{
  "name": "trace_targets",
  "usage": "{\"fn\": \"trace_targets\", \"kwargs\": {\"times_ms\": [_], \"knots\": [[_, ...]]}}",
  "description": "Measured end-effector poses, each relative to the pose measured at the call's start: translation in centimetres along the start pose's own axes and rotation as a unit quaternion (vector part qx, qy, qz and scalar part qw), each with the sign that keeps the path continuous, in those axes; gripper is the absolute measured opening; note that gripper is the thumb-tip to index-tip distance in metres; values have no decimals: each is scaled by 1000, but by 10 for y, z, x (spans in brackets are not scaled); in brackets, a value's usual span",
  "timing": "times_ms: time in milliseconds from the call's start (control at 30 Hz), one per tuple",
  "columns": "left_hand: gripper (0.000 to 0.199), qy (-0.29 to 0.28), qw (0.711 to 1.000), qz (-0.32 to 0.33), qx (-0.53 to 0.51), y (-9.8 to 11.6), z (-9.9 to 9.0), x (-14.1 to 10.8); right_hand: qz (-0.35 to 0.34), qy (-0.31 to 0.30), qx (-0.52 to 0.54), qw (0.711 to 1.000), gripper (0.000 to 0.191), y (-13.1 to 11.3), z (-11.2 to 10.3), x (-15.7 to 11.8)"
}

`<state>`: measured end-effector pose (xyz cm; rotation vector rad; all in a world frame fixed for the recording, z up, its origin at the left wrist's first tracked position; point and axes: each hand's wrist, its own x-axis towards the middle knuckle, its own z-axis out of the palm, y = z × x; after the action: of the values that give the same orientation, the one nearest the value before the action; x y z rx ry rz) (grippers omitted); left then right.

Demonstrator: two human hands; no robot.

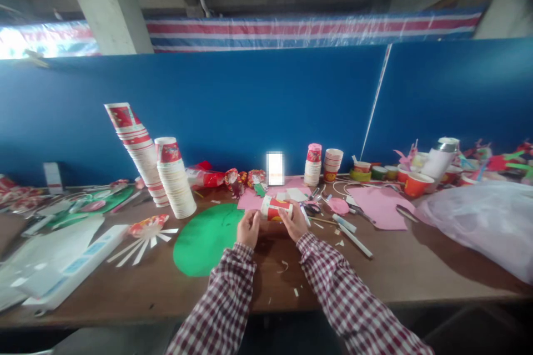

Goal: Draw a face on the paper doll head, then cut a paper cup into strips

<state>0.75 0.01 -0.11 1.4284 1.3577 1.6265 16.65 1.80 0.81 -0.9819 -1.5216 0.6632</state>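
A red and white paper cup (275, 209) lies on its side in the air above the table, between my hands. My right hand (297, 222) is wrapped round its right end. At the cup's left end, my left hand (249, 228) is closed, fingers bent together; whether it pinches anything is too small to tell. Below and left of my left hand lies a green round sheet (204, 244). Pink paper (250, 198) is spread behind the cup, and small white paper scraps (296, 292) are scattered on the table near my forearms.
Tall cup stacks (177, 188) stand at the left, shorter ones (312, 171) behind to the right. A cut cup with splayed strips (145, 238) and a long white box (77, 266) lie left. Pens, scissors (313, 207) and a white plastic bag (478, 222) are on the right.
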Motion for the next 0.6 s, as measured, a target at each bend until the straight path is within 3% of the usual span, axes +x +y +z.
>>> {"fn": "trace_targets", "kwargs": {"times_ms": [133, 333, 600], "knots": [[29, -26, 1000, -1, -10, 3, 4, -4, 6, 5, 6, 1000, 43, 2, 0, 0], [33, -12, 999, -22, -33, 4, 2, -2, -8, -16, 31, 999, 53, 4, 3, -1], [36, 3, 999, -29, -41, 5, 1, -3, -25, -23, -6, 999, 44, 4, 3, -1]]}}
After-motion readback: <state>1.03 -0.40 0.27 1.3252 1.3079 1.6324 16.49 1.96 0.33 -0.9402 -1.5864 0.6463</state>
